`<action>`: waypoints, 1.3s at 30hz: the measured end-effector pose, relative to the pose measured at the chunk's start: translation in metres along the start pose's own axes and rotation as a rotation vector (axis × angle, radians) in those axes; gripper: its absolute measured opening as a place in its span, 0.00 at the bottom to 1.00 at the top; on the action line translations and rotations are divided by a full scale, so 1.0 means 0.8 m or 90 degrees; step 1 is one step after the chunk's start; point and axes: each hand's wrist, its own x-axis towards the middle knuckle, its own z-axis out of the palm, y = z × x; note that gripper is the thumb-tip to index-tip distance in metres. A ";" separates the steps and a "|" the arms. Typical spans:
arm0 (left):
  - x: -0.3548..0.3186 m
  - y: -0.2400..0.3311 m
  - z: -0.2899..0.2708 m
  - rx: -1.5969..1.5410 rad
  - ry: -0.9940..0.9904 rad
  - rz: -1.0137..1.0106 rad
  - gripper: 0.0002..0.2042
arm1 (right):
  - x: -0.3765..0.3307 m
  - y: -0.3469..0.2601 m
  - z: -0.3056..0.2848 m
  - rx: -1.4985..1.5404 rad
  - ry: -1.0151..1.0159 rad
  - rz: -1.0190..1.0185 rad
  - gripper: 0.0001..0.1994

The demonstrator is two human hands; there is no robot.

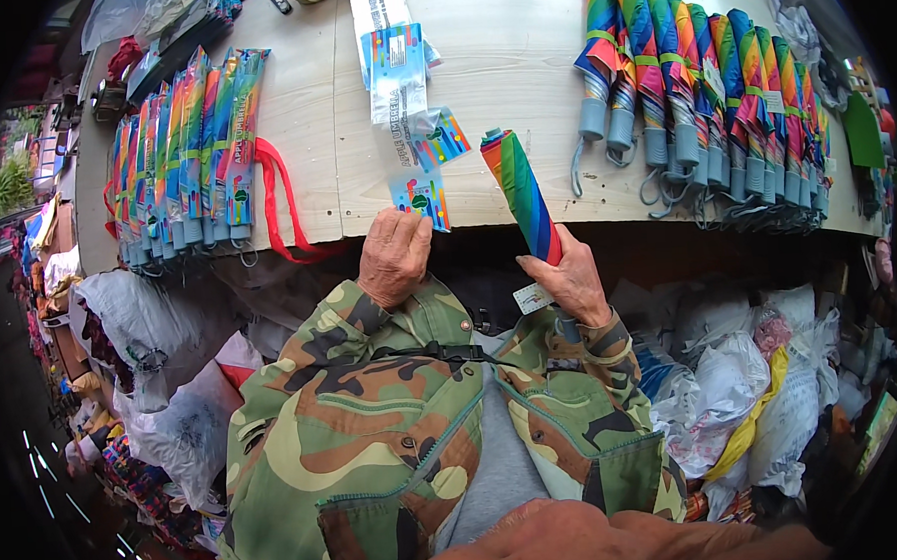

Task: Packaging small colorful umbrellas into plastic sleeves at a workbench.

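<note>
Right hand [571, 275] closed around folded rainbow umbrella [521, 192] at near table edge [520, 77], left hand [395, 254] curled, fingertips on a printed card [422, 196] just left of it.

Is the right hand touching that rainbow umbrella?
Touching. The head view shows the right hand wrapped around the lower end of the folded rainbow umbrella.

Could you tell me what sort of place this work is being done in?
Probably an umbrella packing workbench: bare rainbow umbrellas lined up, sleeved ones stacked opposite, and printed sleeves lying on the wooden table.
</note>
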 end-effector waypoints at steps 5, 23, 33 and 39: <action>0.016 -0.040 -0.003 0.099 0.089 -0.147 0.11 | 0.005 -0.010 0.006 -0.083 -0.036 -0.052 0.28; 0.024 -0.089 -0.041 -0.445 -0.092 -0.390 0.04 | 0.090 -0.057 0.034 -0.270 0.022 -0.098 0.34; 0.018 -0.059 -0.005 -0.071 0.009 -0.314 0.07 | 0.044 -0.048 0.039 -0.221 0.012 -0.349 0.36; 0.021 -0.099 -0.019 -0.404 -0.071 -0.444 0.04 | 0.044 -0.035 0.049 -0.443 0.010 -0.333 0.37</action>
